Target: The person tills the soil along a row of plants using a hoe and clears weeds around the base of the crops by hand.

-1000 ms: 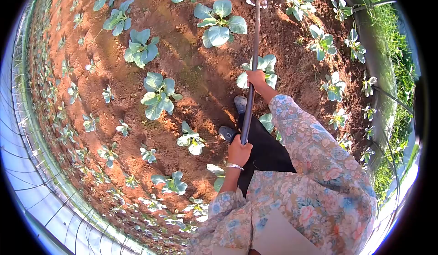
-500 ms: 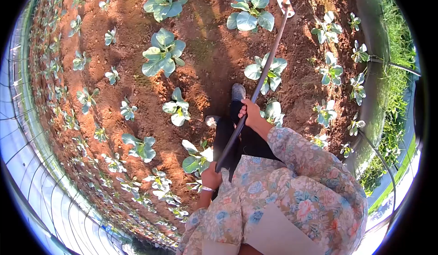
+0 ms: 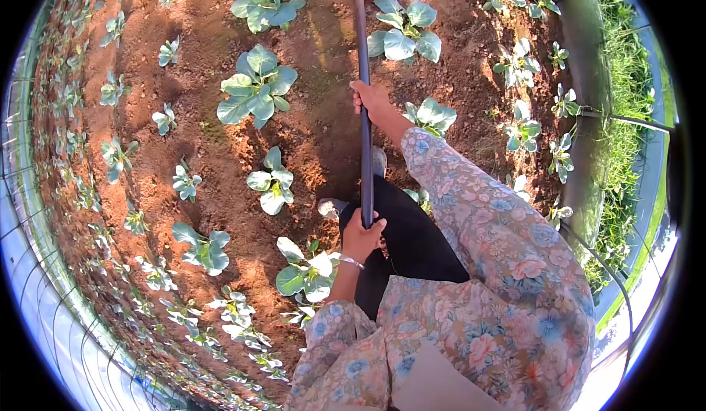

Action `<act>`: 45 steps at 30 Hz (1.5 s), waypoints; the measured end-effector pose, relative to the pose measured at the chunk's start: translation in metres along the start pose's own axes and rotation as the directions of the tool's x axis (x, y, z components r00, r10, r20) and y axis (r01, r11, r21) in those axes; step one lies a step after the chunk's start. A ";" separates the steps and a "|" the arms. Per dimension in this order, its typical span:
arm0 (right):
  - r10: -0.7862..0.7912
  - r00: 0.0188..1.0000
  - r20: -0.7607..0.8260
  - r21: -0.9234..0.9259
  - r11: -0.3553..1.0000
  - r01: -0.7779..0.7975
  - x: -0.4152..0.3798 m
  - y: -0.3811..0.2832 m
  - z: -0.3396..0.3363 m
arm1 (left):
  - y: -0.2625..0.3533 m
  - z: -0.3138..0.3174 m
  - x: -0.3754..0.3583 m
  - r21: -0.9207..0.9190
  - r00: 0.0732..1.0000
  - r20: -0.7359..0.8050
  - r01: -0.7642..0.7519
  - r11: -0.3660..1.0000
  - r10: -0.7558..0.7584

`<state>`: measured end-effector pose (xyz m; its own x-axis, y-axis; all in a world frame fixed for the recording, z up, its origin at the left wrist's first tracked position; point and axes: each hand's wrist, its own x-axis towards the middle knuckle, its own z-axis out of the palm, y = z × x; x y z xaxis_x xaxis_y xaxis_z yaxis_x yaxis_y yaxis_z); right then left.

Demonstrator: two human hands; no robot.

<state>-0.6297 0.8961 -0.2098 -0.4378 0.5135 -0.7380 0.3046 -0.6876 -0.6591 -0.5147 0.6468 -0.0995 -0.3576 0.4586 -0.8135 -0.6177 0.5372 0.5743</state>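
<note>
A long dark-handled hoe (image 3: 365,50) stretches upright through the picture, and its blade end lies beyond the top edge. Closed around the lower end of the handle is my left hand (image 3: 361,239), with a pale band at the wrist. Farther up, my right hand (image 3: 373,102) grips the same handle, arm stretched forward. The handle passes over the bare soil between two rows of leafy plants. Beside it on the right is a broad-leaved plant (image 3: 404,32); on the left is another plant (image 3: 259,87).
My shoes (image 3: 332,208) stand on the reddish soil (image 3: 309,161) close to a small plant (image 3: 272,181). Rows of seedlings run along both sides. A grey ground strip (image 3: 588,58) and grass (image 3: 625,146) border the right, with thin poles and netting around.
The hoe has swung from slanting right to nearly upright in view, and its blade has left the picture at the top. Both hands have moved forward with the handle.
</note>
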 end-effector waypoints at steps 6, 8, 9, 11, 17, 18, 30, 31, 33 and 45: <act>0.148 0.987 -0.069 -0.528 0.834 -0.162 0.018 0.092 0.036 | -0.070 -0.032 0.005 0.169 0.972 -0.232 0.081 0.982 -0.040; 0.236 0.959 -0.154 -0.528 0.801 -0.282 -0.018 0.154 0.052 | -0.124 -0.071 -0.042 0.404 0.951 -0.309 0.121 0.907 0.011; 0.237 0.953 -0.190 -0.542 0.783 -0.303 -0.043 0.174 0.057 | -0.133 -0.087 -0.066 0.411 0.945 -0.320 0.196 0.890 -0.060; 0.300 0.934 -0.192 -0.398 0.847 -0.353 -0.067 0.235 0.071 | -0.120 -0.116 -0.116 0.466 0.912 -0.376 0.337 0.818 -0.162; 0.499 0.854 -0.145 -0.222 0.825 -0.520 -0.204 0.307 0.117 | -0.148 -0.166 -0.256 0.579 0.873 -0.487 0.327 0.747 -0.005; 0.519 0.850 -0.091 -0.149 0.837 -0.527 -0.223 0.315 0.116 | -0.148 -0.163 -0.275 0.532 0.858 -0.513 0.321 0.784 -0.003; 0.479 0.877 0.028 0.070 0.875 -0.480 -0.306 0.281 0.108 | -0.159 -0.159 -0.337 0.470 0.825 -0.563 0.358 0.807 -0.039; 0.474 0.879 0.051 0.016 0.880 -0.475 -0.282 0.269 0.098 | -0.156 -0.161 -0.312 0.515 0.873 -0.485 0.332 0.790 -0.051; 0.455 0.887 0.070 -0.010 0.890 -0.456 -0.224 0.244 0.076 | -0.143 -0.156 -0.261 0.482 0.915 -0.402 0.179 0.858 0.034; 0.751 0.658 -0.046 0.063 0.660 -0.749 -0.307 0.363 0.109 | -0.192 -0.180 -0.384 0.474 0.754 -0.654 0.471 0.744 -0.061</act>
<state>-0.4766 0.4328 -0.2068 -0.0207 -0.1553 -0.9877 0.4755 -0.8705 0.1269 -0.3847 0.2403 0.0867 -0.6900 -0.1499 -0.7081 -0.2965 0.9510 0.0876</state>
